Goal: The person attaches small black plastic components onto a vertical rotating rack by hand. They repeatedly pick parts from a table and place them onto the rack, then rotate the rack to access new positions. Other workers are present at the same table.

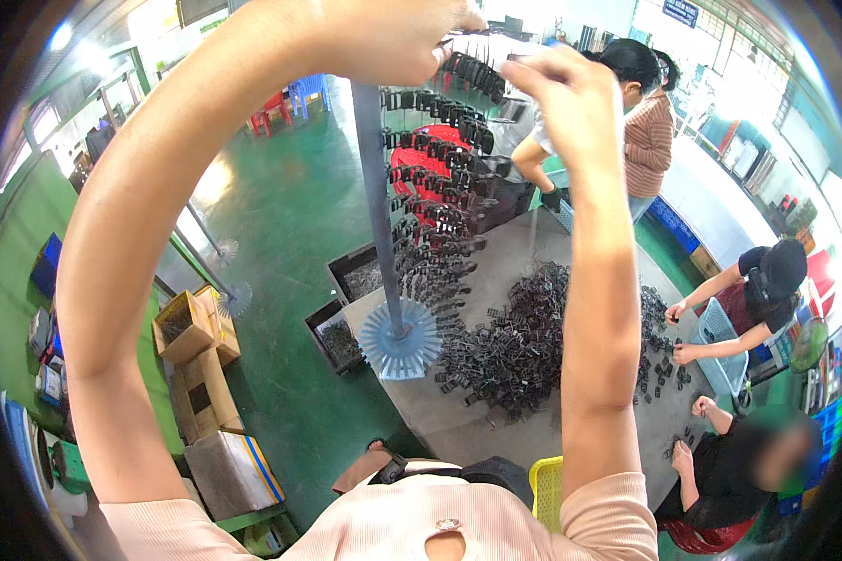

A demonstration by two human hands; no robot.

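Raised overhead: left hand [398, 37] curled shut, fingers at the top row of small black plastic clips [472, 75] hung on the tall grey upright rack pole [374, 187]. Pole's long axis vertical, ending below in one pale blue spoked disc [400, 338]. Right hand [571, 93] just beside the same row, equally near, pinching; held piece not discernible. Loose clips heaped on grey table [496, 430], uncountable. Three other people [646, 122] beyond.

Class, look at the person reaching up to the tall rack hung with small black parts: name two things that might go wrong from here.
1. Both the left hand and right hand work overhead at the tall grey rack pole, so a small black clip may slip and drop.
2. The rack's rows are crowded; a nudge might knock hung parts onto the heap of black parts on the grey table.
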